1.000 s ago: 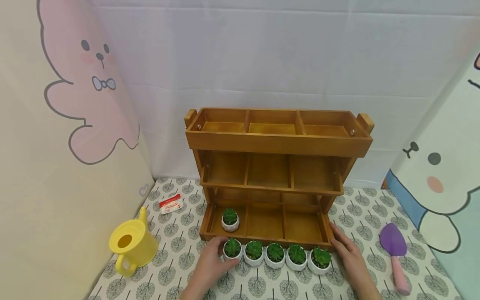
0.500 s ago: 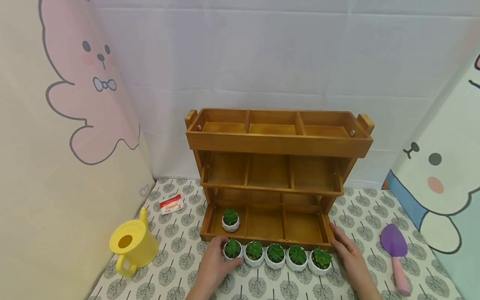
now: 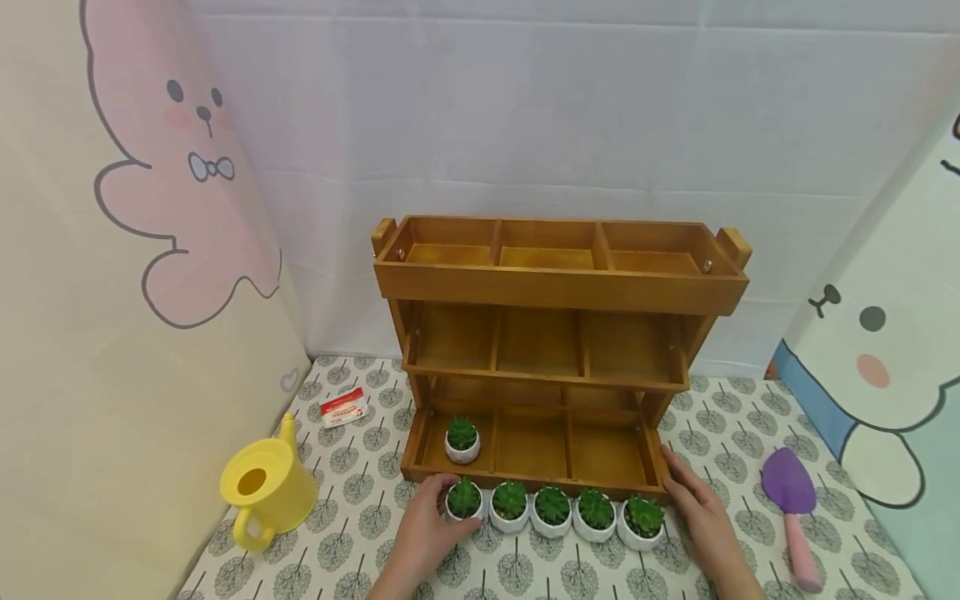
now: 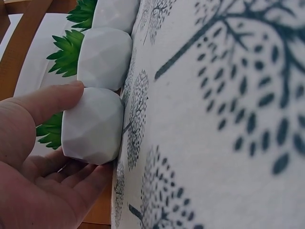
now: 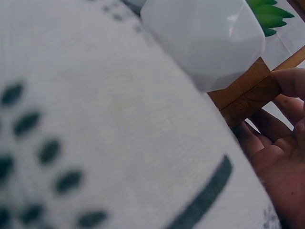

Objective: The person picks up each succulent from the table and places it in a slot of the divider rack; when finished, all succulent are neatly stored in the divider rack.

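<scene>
My left hand [image 3: 430,527] holds the leftmost of a row of small potted succulents [image 3: 464,500], thumb on one side and fingers round the other. In the left wrist view this faceted white pot [image 4: 93,126] stands on the cloth, with my left hand [image 4: 43,152] about it. The other succulents in the row, such as the middle one [image 3: 552,510], line the front of a brown wooden tiered shelf [image 3: 562,287]. One succulent [image 3: 462,440] sits in the bottom tier's left compartment. At the shelf's lower right corner, my right hand [image 3: 701,517] touches the wood with relaxed fingers.
A yellow watering can [image 3: 281,492] stands at the left, with a red and white packet [image 3: 343,408] behind it. To the right lies a purple trowel [image 3: 787,483] with a pink handle. A white curtain [image 3: 525,108] hangs behind the shelf.
</scene>
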The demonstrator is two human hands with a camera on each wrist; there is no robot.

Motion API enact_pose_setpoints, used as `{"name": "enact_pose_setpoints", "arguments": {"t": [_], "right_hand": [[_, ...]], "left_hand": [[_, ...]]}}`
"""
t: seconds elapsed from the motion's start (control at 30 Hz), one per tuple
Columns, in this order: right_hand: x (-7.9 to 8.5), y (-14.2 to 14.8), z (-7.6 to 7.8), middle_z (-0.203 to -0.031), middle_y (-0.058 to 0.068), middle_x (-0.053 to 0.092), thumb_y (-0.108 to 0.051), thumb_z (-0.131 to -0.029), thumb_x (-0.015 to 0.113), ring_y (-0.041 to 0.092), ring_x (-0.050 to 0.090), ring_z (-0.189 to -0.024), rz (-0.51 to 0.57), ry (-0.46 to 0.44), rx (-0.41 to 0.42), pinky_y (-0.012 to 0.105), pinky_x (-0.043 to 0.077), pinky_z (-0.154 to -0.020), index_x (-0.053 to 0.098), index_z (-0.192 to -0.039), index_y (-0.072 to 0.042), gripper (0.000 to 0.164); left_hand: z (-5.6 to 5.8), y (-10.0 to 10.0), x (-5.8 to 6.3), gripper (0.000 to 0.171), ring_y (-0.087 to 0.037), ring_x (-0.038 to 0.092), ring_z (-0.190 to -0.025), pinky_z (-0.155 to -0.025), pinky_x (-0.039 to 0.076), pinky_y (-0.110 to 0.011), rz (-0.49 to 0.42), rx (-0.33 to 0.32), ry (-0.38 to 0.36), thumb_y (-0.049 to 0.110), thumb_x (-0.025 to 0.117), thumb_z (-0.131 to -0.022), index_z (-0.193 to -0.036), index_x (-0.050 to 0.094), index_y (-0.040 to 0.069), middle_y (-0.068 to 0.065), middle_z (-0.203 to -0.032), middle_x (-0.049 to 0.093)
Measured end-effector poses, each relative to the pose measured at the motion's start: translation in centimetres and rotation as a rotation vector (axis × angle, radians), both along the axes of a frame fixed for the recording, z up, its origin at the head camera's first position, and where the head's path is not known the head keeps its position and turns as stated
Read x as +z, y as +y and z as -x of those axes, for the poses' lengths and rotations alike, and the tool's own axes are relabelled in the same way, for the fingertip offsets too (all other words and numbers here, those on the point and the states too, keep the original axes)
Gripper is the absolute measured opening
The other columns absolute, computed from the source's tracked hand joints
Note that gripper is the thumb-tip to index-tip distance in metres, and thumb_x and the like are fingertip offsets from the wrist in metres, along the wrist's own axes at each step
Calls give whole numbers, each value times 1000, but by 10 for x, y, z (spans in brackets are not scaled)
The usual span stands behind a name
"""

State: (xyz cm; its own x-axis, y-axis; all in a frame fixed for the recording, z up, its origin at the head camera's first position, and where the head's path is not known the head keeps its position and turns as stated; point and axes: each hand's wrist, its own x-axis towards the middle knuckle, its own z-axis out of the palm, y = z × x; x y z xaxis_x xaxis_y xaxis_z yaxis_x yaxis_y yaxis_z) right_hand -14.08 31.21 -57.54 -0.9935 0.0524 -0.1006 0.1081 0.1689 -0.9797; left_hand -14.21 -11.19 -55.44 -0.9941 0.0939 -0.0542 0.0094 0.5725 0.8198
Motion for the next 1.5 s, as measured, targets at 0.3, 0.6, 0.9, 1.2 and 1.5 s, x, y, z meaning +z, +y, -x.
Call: {"name": "enact_pose_setpoints", "arguments": {"t": [0.3,0.6,0.9,1.2,1.5], "right_hand": [[-1,2,0,-172,13,17,-34,-112,49,32,10,-158,20,13,11,5,33,-101,27,-167,-14,62],[-3,1,0,-172,17,14,-29,-113,50,33,13,-157,76,56,31,7,37,-100,28,-166,-12,60],[-2,1,0,-172,18,12,-27,-113,50,40,10,-156,93,62,34,8,37,-101,28,-166,-11,60],[-2,1,0,-172,17,11,-28,-113,49,43,11,-155,84,58,35,7,37,-100,28,-166,-11,60],[-4,2,0,-172,18,12,-29,-113,49,41,12,-155,76,60,38,7,37,-100,28,-166,-12,60]], "left_hand": [[-1,-1,3,63,-29,61,-110,-92,55,-49,-8,-17,1,26,93,-78,-130,65,3,-9,-121,63],[-5,-5,6,64,-35,63,-114,-96,54,-53,-9,-24,44,22,92,-77,-131,65,2,-12,-125,65],[-3,-9,17,60,-34,65,-115,-98,54,-52,-44,-47,89,21,90,-79,-131,66,1,-12,-126,67],[4,-8,36,66,-28,66,-110,-94,57,-46,-61,-66,164,20,91,-77,-134,66,0,-11,-124,67],[14,-2,48,62,-23,67,-104,-88,57,-40,22,-59,250,22,91,-76,-131,68,3,-9,-124,68]]}}
